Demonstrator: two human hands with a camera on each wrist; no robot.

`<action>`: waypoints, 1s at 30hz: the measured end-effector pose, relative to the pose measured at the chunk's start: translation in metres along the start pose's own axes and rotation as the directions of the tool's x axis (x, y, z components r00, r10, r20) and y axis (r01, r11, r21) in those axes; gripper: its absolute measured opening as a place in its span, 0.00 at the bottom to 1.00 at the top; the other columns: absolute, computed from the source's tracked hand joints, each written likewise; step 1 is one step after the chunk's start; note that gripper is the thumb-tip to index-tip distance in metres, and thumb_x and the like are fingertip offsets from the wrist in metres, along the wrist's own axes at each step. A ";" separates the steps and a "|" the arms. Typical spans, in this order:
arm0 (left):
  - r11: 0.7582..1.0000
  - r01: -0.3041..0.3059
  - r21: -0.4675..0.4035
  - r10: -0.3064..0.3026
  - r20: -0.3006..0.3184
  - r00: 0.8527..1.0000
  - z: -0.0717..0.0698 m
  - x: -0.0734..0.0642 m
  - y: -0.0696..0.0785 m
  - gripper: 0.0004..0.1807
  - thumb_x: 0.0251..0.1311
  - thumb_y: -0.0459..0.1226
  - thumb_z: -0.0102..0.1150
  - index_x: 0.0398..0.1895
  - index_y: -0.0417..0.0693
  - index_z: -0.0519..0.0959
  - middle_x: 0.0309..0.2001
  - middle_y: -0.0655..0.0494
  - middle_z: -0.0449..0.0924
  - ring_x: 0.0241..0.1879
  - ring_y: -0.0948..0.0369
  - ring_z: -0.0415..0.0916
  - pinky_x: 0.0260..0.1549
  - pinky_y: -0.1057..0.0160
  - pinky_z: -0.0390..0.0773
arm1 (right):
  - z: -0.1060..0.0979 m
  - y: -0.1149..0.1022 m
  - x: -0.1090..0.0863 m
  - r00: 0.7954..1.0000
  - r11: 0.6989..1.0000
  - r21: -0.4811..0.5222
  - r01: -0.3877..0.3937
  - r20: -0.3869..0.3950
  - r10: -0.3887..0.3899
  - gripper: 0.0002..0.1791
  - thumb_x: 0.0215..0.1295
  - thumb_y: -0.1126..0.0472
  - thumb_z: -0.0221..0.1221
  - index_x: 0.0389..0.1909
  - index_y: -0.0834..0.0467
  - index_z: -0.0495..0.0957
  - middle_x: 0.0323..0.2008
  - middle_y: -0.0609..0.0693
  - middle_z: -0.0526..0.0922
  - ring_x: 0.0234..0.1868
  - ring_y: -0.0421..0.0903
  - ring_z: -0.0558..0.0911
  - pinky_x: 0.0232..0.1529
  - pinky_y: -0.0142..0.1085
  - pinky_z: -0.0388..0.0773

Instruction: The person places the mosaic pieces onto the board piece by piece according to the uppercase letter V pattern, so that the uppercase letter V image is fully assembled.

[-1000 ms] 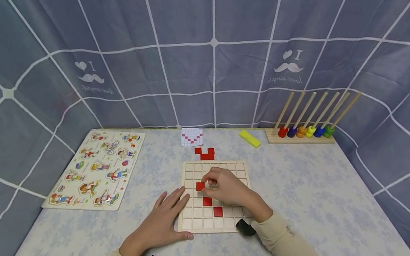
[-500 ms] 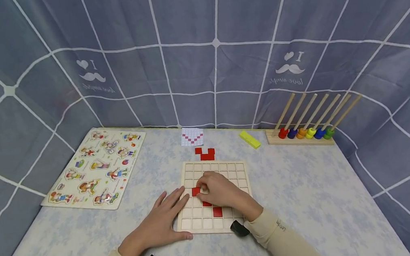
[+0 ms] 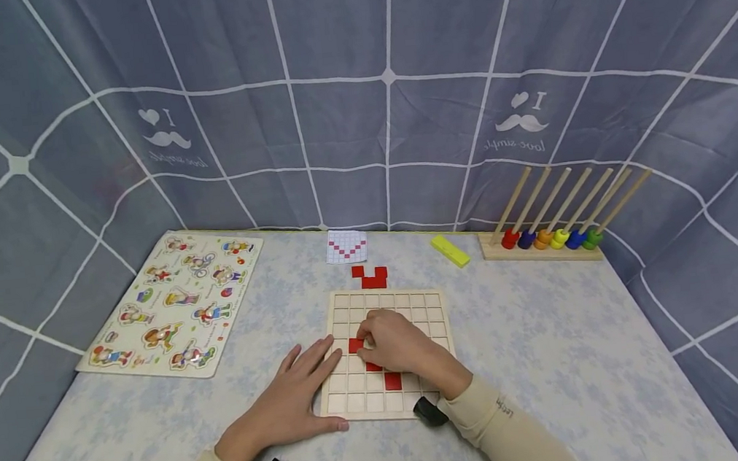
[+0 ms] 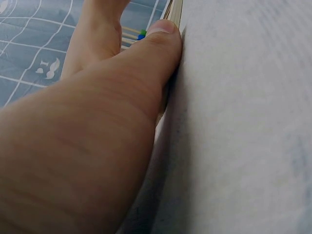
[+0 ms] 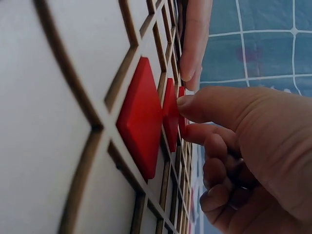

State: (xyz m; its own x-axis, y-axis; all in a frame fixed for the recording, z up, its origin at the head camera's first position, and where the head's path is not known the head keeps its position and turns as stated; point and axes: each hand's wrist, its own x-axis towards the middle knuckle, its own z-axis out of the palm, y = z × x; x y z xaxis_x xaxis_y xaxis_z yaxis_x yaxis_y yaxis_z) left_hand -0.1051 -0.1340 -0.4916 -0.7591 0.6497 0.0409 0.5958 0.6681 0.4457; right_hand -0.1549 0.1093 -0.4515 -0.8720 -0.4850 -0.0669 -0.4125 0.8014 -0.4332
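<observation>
My right hand [image 3: 397, 344] pinches a red square tile [image 3: 355, 345] between thumb and forefinger, right at a cell on the left side of the wooden grid board [image 3: 355, 402]. In the right wrist view the thumb and forefinger touch this farthest tile [image 5: 182, 117], while the other fingers curl inward. Two more red tiles, a middle one [image 5: 169, 114] and a near one [image 5: 141, 119], sit in cells, stepping diagonally toward the front. My left hand [image 3: 295, 405] lies spread, its fingertips on the board's left edge and its thumb near the front left corner.
Behind the board lie several loose red tiles [image 3: 373, 282] and a pattern card [image 3: 346, 246]. A yellow block [image 3: 450, 250] and a peg stand with coloured beads [image 3: 542, 250] are at the back right. A picture puzzle board [image 3: 171, 306] lies left.
Over the second, my right hand has moved left and slightly toward me, bringing the red tile to a left-side cell. Since half a second ago it has barely moved. The left hand stays put.
</observation>
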 end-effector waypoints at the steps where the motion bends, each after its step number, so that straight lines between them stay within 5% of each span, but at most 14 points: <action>1: 1.000 0.002 -0.002 -0.002 0.002 1.000 0.000 0.000 0.000 0.61 0.51 0.74 0.61 0.81 0.50 0.58 0.83 0.50 0.50 0.81 0.50 0.50 0.77 0.43 0.45 | -0.001 0.000 0.000 1.000 1.000 0.008 -0.006 0.002 0.006 0.10 0.65 0.55 0.67 0.42 0.56 0.88 0.27 0.41 0.74 0.29 0.37 0.71 0.33 0.28 0.72; 14: 1.000 0.020 0.003 -0.020 0.007 1.000 0.002 -0.001 -0.001 0.62 0.49 0.76 0.60 0.82 0.53 0.57 0.83 0.53 0.49 0.82 0.52 0.49 0.77 0.49 0.40 | 0.001 0.000 -0.001 0.999 0.992 0.124 -0.029 -0.020 0.032 0.12 0.63 0.57 0.71 0.44 0.58 0.90 0.28 0.41 0.81 0.29 0.35 0.73 0.35 0.27 0.74; 20: 1.000 0.017 -0.006 -0.017 -0.016 1.000 0.005 -0.001 -0.001 0.61 0.49 0.75 0.61 0.81 0.52 0.58 0.83 0.52 0.50 0.81 0.51 0.50 0.76 0.50 0.39 | -0.013 0.024 -0.010 0.996 0.980 0.195 0.026 -0.090 -0.009 0.17 0.66 0.53 0.69 0.50 0.59 0.87 0.30 0.42 0.80 0.31 0.35 0.74 0.35 0.28 0.75; 26: 1.000 0.007 -0.009 -0.007 -0.017 1.000 0.006 -0.001 -0.001 0.61 0.49 0.75 0.61 0.81 0.52 0.58 0.83 0.52 0.50 0.81 0.51 0.51 0.75 0.52 0.39 | -0.045 0.077 -0.032 0.977 0.918 0.397 0.013 -0.200 0.072 0.18 0.70 0.54 0.65 0.54 0.60 0.85 0.38 0.49 0.85 0.35 0.39 0.79 0.37 0.30 0.79; 30: 1.000 -0.019 0.012 0.020 -0.048 0.999 0.004 -0.002 -0.002 0.61 0.49 0.74 0.62 0.81 0.51 0.60 0.82 0.50 0.52 0.80 0.50 0.54 0.74 0.51 0.41 | -0.061 0.109 -0.043 0.967 0.859 0.511 -0.028 -0.205 0.153 0.19 0.74 0.55 0.61 0.58 0.61 0.83 0.47 0.57 0.87 0.38 0.52 0.82 0.37 0.32 0.79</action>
State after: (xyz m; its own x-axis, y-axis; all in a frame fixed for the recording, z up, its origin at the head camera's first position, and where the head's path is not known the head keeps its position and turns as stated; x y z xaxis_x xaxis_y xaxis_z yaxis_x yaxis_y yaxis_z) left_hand -0.1037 -0.1348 -0.4965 -0.7587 0.6449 0.0923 0.6134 0.6595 0.4344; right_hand -0.1780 0.2390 -0.4410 -0.9602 -0.2741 0.0531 -0.1953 0.5235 -0.8294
